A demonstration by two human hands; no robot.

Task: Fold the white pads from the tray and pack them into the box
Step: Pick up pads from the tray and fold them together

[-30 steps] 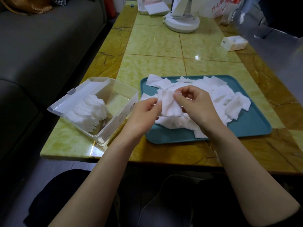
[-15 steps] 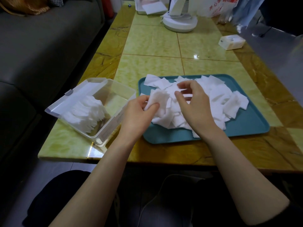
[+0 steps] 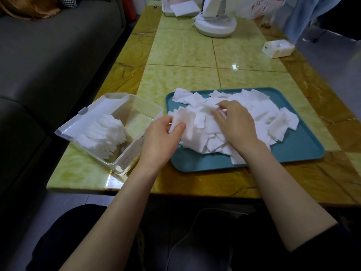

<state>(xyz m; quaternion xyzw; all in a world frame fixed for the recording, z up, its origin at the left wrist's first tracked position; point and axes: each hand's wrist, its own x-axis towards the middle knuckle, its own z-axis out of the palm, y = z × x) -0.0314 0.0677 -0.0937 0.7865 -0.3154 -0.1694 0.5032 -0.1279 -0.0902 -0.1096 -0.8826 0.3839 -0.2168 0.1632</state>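
Note:
A heap of white pads [image 3: 254, 118] lies on a teal tray [image 3: 297, 149] in front of me. My left hand [image 3: 162, 137] pinches a folded white pad [image 3: 183, 119] between thumb and fingers at the tray's left edge. My right hand [image 3: 234, 122] reaches into the heap, its fingertips curled on a loose pad [image 3: 210, 108] near the top. Left of the tray stands a clear plastic box [image 3: 136, 149] with its lid open, and a row of folded pads [image 3: 103, 135] fills its left part.
The yellow-green tiled table [image 3: 185, 79] carries a white fan base [image 3: 215, 26], a small white box [image 3: 278, 48] at the right and a white tray [image 3: 175, 8] at the far end. A grey sofa [image 3: 48, 55] runs along the left side.
The pad that both hands held has passed to my left hand alone, which drew left toward the box. My right hand let go and dropped onto the heap.

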